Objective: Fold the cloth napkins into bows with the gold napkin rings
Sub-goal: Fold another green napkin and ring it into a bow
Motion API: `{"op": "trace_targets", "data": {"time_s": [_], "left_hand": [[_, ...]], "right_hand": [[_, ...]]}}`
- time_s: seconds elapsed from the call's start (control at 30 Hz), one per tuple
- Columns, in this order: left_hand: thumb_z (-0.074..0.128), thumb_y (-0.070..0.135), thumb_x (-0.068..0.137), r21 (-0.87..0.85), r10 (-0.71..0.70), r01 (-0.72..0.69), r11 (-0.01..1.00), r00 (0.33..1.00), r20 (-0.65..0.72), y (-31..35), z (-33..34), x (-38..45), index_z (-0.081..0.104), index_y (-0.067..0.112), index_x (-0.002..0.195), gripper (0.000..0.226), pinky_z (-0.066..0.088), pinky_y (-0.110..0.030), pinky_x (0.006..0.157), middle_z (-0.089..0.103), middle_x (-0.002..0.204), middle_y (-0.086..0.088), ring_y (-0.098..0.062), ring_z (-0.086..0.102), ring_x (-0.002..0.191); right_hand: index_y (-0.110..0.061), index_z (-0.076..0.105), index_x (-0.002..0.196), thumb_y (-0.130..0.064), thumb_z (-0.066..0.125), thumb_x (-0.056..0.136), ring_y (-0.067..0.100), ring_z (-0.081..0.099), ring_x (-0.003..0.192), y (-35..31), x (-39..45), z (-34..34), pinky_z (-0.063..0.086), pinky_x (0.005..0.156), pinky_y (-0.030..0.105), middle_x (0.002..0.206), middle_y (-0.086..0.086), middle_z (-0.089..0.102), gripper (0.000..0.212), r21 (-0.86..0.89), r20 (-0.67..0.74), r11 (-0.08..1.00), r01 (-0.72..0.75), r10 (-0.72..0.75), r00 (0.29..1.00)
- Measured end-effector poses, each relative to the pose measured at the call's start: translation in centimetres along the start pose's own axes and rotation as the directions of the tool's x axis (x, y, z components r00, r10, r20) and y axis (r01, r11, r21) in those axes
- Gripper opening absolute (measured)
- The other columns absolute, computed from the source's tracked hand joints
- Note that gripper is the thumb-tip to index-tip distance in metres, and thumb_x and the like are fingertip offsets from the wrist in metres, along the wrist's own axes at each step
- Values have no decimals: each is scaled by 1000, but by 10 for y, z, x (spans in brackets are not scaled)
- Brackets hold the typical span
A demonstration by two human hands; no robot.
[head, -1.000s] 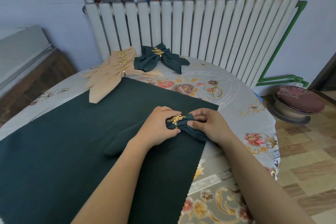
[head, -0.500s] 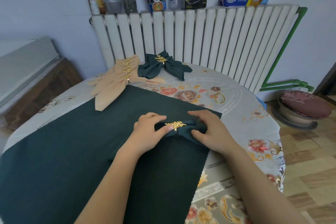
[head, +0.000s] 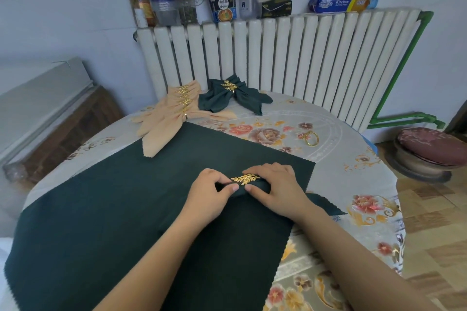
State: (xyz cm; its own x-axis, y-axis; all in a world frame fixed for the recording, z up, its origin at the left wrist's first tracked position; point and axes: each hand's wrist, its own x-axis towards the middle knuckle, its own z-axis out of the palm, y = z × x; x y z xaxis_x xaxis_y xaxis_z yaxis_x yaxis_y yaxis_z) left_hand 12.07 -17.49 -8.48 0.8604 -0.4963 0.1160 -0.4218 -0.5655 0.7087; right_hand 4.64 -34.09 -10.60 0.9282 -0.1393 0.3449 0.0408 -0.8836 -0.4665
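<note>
Floral-clothed round table (head: 358, 166), near to far: left hand (head: 211, 195) and right hand (head: 278, 190) pinch a gathered green napkin (head: 255, 188) at its gold leaf ring (head: 245, 178) atop a flat green cloth (head: 126, 209) overhanging the near edge; spare ring (head: 311, 138) mid-right; finished bows (head: 227, 97) at the far edge.

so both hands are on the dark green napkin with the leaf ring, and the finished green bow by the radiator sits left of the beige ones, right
Not quite. The head view shows the finished green bow right of the beige ones, not left. Both the left hand and right hand do grip the dark green napkin with the leaf ring.
</note>
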Motion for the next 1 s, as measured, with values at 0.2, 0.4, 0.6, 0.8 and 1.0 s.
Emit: {"op": "trace_targets", "data": {"time_s": [0.2,0.4,0.6,0.8,1.0], "left_hand": [[58,41,89,306,59,-60,950,998,10,12,-6,-4,59,16,70,31,41,-30,63,58,75,1,-16,54,74],[57,40,89,101,17,-29,994,994,110,9,-22,-6,67,11,66,38,39,-30,56,61,61,-6,-17,53,59],[74,43,74,-32,-22,26,999,991,129,0,-13,-2,64,31,84,18,43,-27,76,61,59,11,-4,56,72],[79,51,65,17,-4,0,1000,981,196,-10,-9,6,50,39,125,68,29,-40,109,47,122,14,-12,36,125],[75,67,52,124,-15,-21,992,959,284,-6,-10,9,63,34,95,55,48,-33,84,64,93,16,-8,57,91]], "right_hand": [[-36,56,115,-64,22,78,9,49,97,-4,3,5,25,90,28,100,-14,59,57,-66,-8,997,-42,42,999],[-38,54,119,-65,19,79,10,48,99,-5,1,5,26,90,30,102,-13,58,59,-90,5,995,-42,43,999],[-37,59,118,-56,41,81,12,42,104,8,0,6,30,94,24,106,-8,51,45,131,6,991,18,-19,1000],[-42,60,112,-47,55,82,6,40,113,11,-2,6,27,99,18,110,-13,48,31,269,5,959,87,-91,996],[-41,62,116,-47,60,80,7,44,109,12,-3,3,28,99,19,112,-17,49,36,191,2,976,106,-108,994]]}}
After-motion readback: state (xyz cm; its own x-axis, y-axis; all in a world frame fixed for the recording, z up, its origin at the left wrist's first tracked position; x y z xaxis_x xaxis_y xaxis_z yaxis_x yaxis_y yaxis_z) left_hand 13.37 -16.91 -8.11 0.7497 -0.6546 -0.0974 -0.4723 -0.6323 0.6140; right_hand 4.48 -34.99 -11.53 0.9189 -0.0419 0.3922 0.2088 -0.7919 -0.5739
